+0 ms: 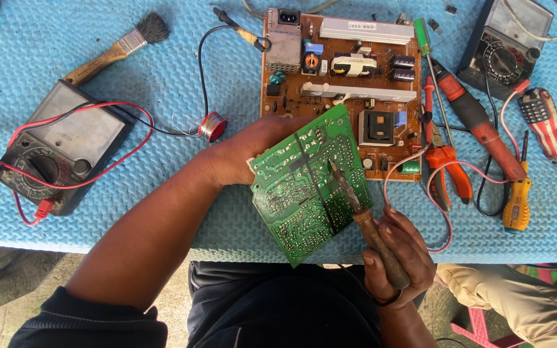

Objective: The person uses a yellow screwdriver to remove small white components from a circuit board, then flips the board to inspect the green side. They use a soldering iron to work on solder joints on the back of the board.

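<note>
Green fibreglass fills the middle of our view: a green rectangular circuit board (307,187), solder side up and tilted, which we hold above the near edge of the blue foam mat (162,58). Our left hand (246,151) is closed on the board's far left corner, fingers hidden behind it. Our right hand (398,248) is wrapped tight around the brown wooden handle of a soldering iron (362,212), whose dark metal tip rests on the board near its centre.

As we judge it, the soldering work is under way and not finished: the tip is on the joints, and we cannot tell which joints are already done, since the traces are too fine to read.

Just beyond the left hand lies a small red spool of solder wire (213,126). Beyond both hands sits a large orange-brown power supply board (340,71) with coils and capacitors. Far out past the left hand rests a black analogue multimeter with red leads (56,151), and beyond that a wooden-handled paint brush (120,45). Out past the right hand lie orange-handled pliers (446,167), a red-handled screwdriver (478,122), a yellow tester screwdriver (516,200) and a second dark multimeter (507,45).
</note>
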